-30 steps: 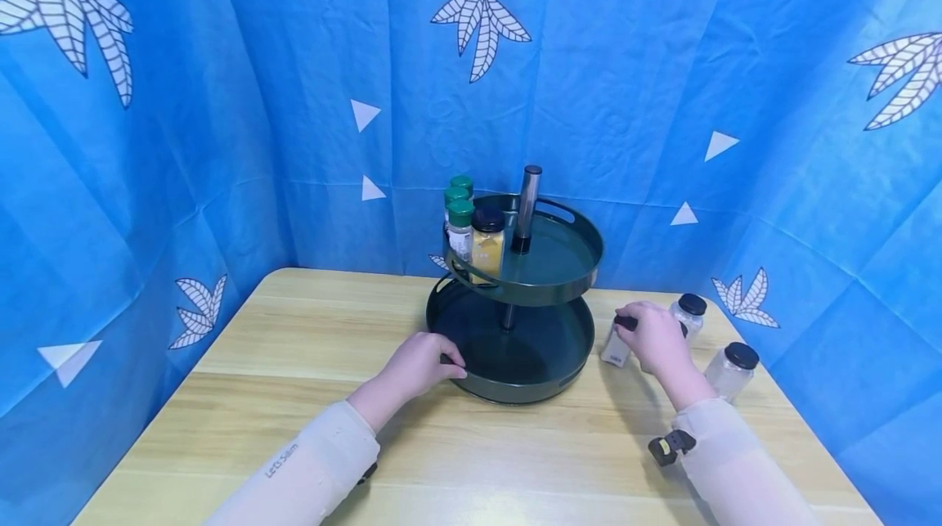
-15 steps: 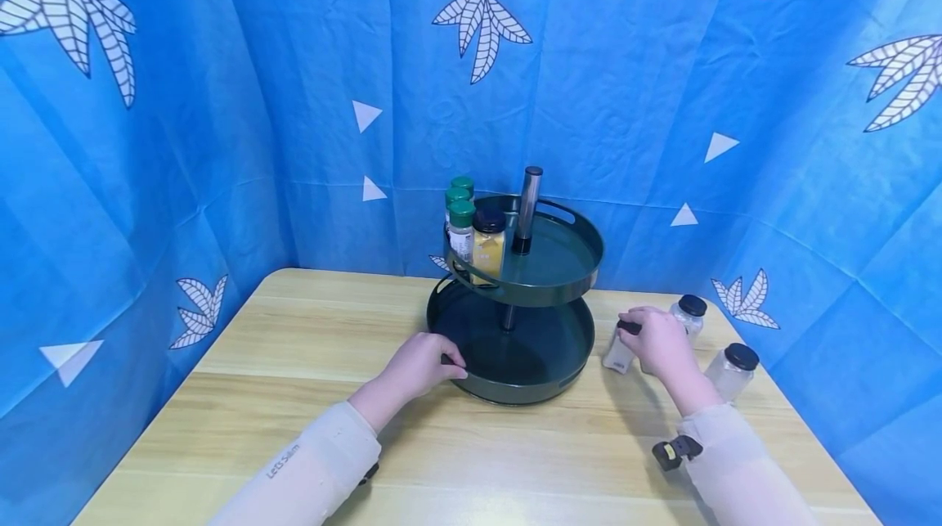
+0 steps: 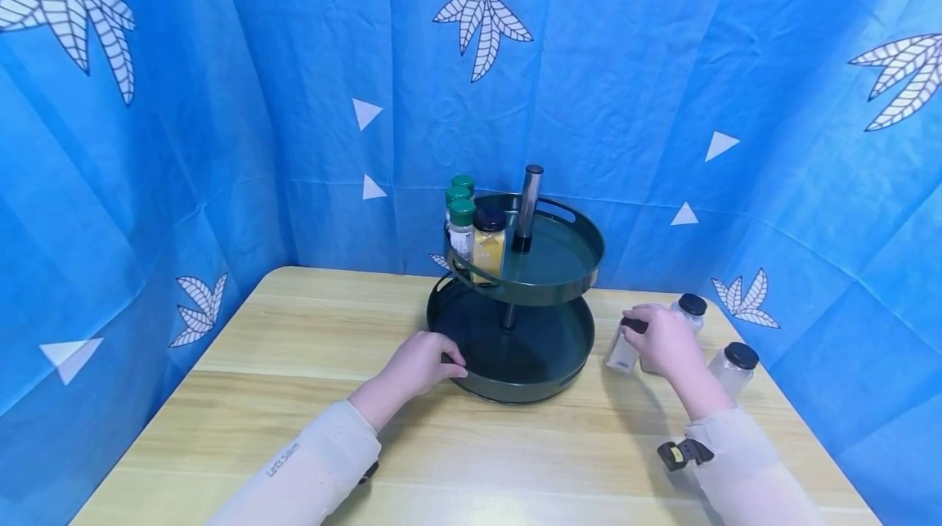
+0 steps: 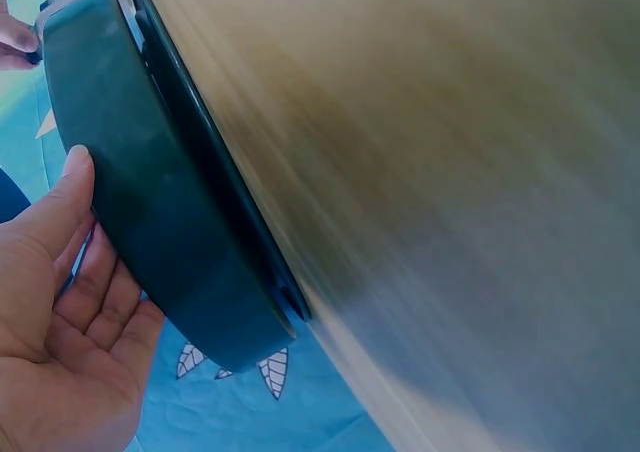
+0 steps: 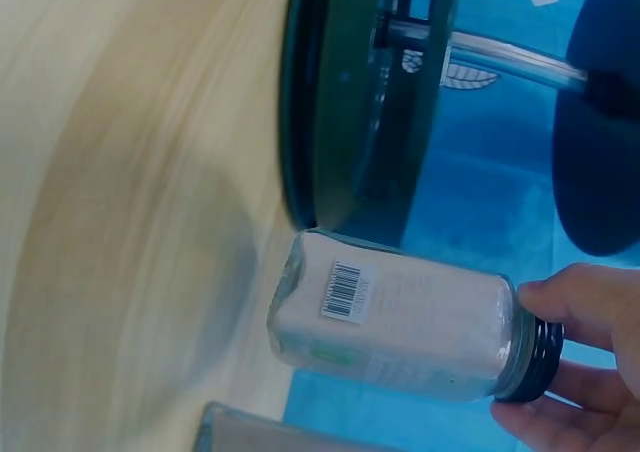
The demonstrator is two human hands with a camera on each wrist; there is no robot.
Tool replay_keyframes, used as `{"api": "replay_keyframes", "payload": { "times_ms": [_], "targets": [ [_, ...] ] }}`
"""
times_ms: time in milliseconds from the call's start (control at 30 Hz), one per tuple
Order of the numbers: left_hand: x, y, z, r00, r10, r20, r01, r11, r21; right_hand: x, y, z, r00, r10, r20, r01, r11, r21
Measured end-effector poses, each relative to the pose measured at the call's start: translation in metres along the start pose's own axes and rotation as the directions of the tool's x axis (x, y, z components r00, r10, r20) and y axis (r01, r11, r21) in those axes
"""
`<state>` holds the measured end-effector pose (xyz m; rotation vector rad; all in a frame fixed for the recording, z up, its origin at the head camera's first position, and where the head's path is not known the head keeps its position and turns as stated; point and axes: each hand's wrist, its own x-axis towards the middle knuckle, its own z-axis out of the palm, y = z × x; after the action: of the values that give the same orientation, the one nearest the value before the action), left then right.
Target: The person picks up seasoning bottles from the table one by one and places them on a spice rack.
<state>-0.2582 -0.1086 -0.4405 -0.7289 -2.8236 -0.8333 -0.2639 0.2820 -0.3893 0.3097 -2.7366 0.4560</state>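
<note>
My left hand [image 3: 418, 364] grips the near-left rim of the lower tier [image 3: 515, 392] of a dark green two-tier round tray. In the left wrist view its thumb lies on the tray's outer wall [image 4: 150, 202]. To the right of the tray, my right hand [image 3: 666, 339] pinches the black lid [image 5: 540, 360] of a clear spice jar [image 3: 622, 356] with pale contents. The jar tilts, and its barcode label [image 5: 345, 292] shows in the right wrist view. Its base is close to the tabletop; contact cannot be told.
Black-lidded jars [image 3: 692, 312] [image 3: 732, 370] stand on the right of the table, with another partly hidden by my right hand. The upper tier [image 3: 559, 294] bears green-lidded bottles [image 3: 461, 236] and a yellow-labelled jar [image 3: 489, 252] at its left. A blue curtain [image 3: 331, 101] surrounds the table [image 3: 280, 395].
My right hand has shifted slightly right and nearer with the spice jar, whose tilt has changed a little. The left hand and the tray look unmoved.
</note>
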Motion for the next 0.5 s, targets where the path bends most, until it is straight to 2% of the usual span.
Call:
{"api": "replay_keyframes", "payload": {
  "times_ms": [500],
  "targets": [
    [0.000,-0.002,0.001,1.000,0.003,0.001,-0.003,1.000,-0.010,-0.002,-0.015,-0.018,0.998,-0.020,-0.055,0.019,1.000,-0.017]
  ]
}}
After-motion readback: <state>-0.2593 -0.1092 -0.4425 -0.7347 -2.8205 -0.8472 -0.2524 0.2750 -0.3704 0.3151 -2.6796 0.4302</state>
